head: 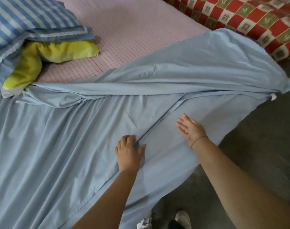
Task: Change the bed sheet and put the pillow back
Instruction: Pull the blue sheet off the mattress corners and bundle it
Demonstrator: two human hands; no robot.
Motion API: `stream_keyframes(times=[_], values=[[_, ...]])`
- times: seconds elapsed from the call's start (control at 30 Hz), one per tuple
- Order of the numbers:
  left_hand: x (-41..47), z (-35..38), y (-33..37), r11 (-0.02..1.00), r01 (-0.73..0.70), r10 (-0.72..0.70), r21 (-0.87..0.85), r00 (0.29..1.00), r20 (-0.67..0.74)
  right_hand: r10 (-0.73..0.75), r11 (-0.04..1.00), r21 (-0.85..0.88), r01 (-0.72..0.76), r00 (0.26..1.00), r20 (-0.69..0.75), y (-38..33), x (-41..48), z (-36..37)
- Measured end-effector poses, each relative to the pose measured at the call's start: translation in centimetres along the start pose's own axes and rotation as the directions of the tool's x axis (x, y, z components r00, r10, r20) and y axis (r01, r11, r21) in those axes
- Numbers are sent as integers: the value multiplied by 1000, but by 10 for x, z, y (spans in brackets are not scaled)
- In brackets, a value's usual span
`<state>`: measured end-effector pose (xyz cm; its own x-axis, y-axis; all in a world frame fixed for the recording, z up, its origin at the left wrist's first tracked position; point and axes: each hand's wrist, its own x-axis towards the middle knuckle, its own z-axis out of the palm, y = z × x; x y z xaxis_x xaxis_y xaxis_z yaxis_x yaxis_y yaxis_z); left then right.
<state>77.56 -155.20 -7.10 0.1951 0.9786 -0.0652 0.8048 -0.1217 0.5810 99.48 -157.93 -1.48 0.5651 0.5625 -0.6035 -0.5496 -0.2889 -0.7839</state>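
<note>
Shoe [182, 218] is showing at the bottom edge, on the floor [256, 146]. Left hand [129, 154] is lying palm-down on the blue sheet [66, 146], fingers together, tips bending against a long crease, apparently not pinching. Right hand [189, 128] is standing edge-on just beside it, fingers straight and together, holding nothing. Sheet is covering the bed's near part and hanging off the right side, far portion folded back. Judging it thin, light, limp and easy-sliding: better gripping the folded-back edge, then pulling over the pink checked mattress [132, 30]. Striped pillow [33, 17] is sitting far left, over a yellow cloth [58, 52].
</note>
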Motion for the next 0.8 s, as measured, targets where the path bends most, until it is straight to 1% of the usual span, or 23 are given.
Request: stream_keyframes(times=[0.03, 0.07, 0.1, 0.13, 0.17, 0.2, 0.23, 0.27, 0.3, 0.33, 0.37, 0.4, 0.43, 0.5, 0.57, 0.7, 0.8], values=[[-1, 2, 4, 998, 21, -24, -51, 997, -67, 6, 1000, 2, -6, 1000, 8, 0, 6, 0], [-4, 0, 12, 988, 74, -91, -137, 989, -119, 11, 1000, 1, -11, 1000, 16, 1, 12, 0], [-8, 1, 20, 948, 172, -210, -266, 970, -120, 19, 1000, -4, -19, 1000, 23, 1, 18, 0], [-13, 2, 29, 862, 307, -359, -404, 932, -58, 31, 1000, -2, -31, 999, 30, 3, 23, 1], [-18, 4, 37, 724, 460, -509, -514, 859, 53, 47, 999, 5, -47, 998, 42, 4, 27, 1], [-22, 7, 46, 553, 591, -628, -587, 759, 172, 63, 998, 11, -64, 996, 62, 4, 30, 3], [-24, 10, 53, 362, 670, -702, -648, 653, 283, 76, 997, 7, -77, 994, 84, 4, 32, 4], [-23, 12, 60, 165, 695, -734, -700, 560, 384, 90, 996, -3, -90, 991, 102, 5, 36, 5], [-21, 12, 67, -25, 673, -728, -740, 495, 475, 107, 994, -11, -106, 987, 117, 6, 38, 5], [-18, 13, 72, -190, 618, -700, -762, 459, 547, 123, 992, -14, -123, 983, 134, 7, 41, 4], [-13, 13, 76, -315, 558, -663, -768, 450, 599, 140, 990, -12, -140, 978, 152, 7, 44, 3], [-9, 13, 79, -394, 508, -631, -766, 456, 627, 156, 988, -6, -157, 974, 167, 7, 47, 3], [-5, 16, 79, -447, 464, -607, -765, 471, 640, 171, 985, 1, -174, 969, 179, 7, 51, 2], [2, 23, 77, -501, 407, -570, -764, 508, 645, 198, 979, 3, -203, 958, 207, 7, 59, 1], [9, 30, 74, -536, 357, -557, -765, 531, 638, 219, 975, -3, -224, 948, 233, 7, 67, 1], [19, 35, 75, -594, 250, -560, -764, 553, 617, 253, 965, 11, -264, 935, 247, 8, 81, 6], [15, 35, 70, -629, 176, -542, -757, 599, 589, 265, 959, 37, -282, 934, 239, 5, 85, 12]])
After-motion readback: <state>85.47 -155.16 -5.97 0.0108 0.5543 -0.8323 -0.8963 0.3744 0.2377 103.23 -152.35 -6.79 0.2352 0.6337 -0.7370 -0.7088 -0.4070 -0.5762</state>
